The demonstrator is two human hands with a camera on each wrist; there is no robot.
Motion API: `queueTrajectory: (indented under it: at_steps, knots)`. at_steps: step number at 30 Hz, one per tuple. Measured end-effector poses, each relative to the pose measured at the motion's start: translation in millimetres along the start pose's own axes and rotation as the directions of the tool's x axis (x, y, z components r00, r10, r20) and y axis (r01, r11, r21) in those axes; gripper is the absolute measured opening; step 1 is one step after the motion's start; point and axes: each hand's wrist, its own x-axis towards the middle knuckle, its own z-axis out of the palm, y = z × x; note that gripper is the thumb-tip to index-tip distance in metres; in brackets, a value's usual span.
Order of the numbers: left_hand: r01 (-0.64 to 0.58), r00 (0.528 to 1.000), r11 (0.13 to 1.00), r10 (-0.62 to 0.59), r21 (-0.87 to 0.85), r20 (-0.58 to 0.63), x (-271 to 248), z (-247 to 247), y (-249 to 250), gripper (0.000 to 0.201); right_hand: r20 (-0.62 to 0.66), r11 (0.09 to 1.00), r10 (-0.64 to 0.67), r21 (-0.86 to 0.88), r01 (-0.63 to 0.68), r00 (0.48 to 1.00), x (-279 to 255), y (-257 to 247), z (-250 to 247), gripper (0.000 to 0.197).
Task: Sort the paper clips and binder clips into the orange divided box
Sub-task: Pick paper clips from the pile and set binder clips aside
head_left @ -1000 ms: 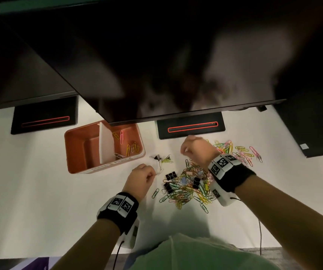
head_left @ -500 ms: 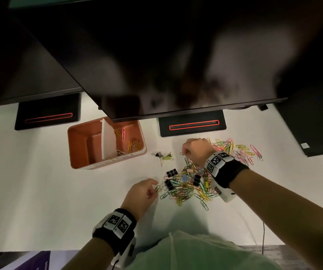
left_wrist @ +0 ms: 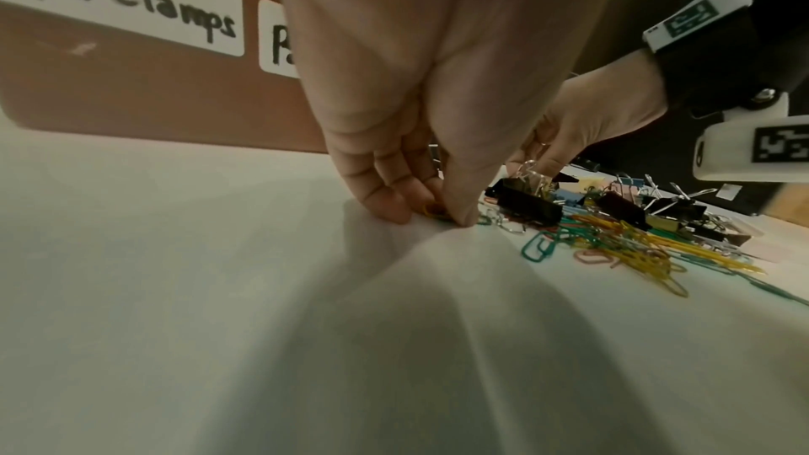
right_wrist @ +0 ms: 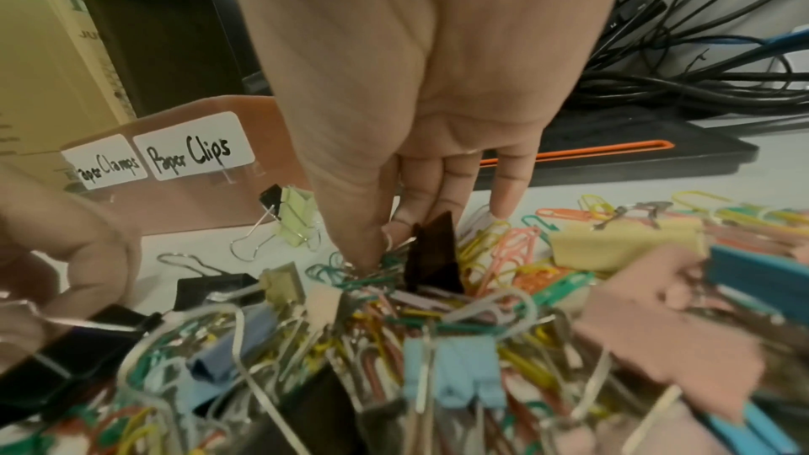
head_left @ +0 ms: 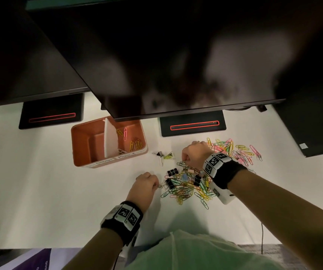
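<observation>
**Right wrist view: hand in clip pile**

Right hand (right_wrist: pixel 416 109) reaches down, thumb and fingertips (right_wrist: pixel 363 251) pinching green paper clips (right_wrist: pixel 350 274) beside a black binder clip (right_wrist: pixel 431 255). Orange box (right_wrist: pixel 210 206) behind, labelled "Paper Clamps" and "Paper Clips". Left hand (right_wrist: pixel 65 241) at frame edge.

The orange box (right_wrist: pixel 280 116) bears two white handwritten labels — "Paper Clamps" (right_wrist: pixel 109 166) and "Paper Clips" (right_wrist: pixel 192 151).
</observation>
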Motion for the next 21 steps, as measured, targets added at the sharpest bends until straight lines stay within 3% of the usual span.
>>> queueTrajectory:
  at_steps: [4, 9, 15, 18, 21]
  knots:
    - [-0.019, 1.000, 0.999, 0.018, 0.045, 0.022, 2, 2, -2, 0.010, -0.035, 0.998, -0.004, 0.069, 0.006, 0.999, -5, 1, 2, 0.016]
    - [-0.062, 0.998, 0.996, 0.061, 0.057, 0.009, -2, 5, -4, 0.010, -0.112, 0.940, 0.005, 0.339, 0.034, 0.994, -15, 6, -1, 0.012]
    - [-0.060, 0.997, 0.984, 0.052, -0.169, -0.049, -9, -12, -1, 0.009, -0.213, 0.919, 0.022, 0.390, 0.065, 0.977, -25, 6, -17, 0.013]
    - [-0.129, 0.986, 0.964, 0.100, -0.231, -0.136, -16, -44, 12, 0.007, -0.288, 0.905, -0.019, 0.401, 0.139, 0.957, -28, -5, -34, 0.013]
    - [-0.194, 0.938, 0.944, 0.098, -0.269, -0.333, -19, -88, 24, 0.009, -0.424, 0.870, -0.090, 0.408, 0.278, 0.901, -26, -31, -57, 0.012]
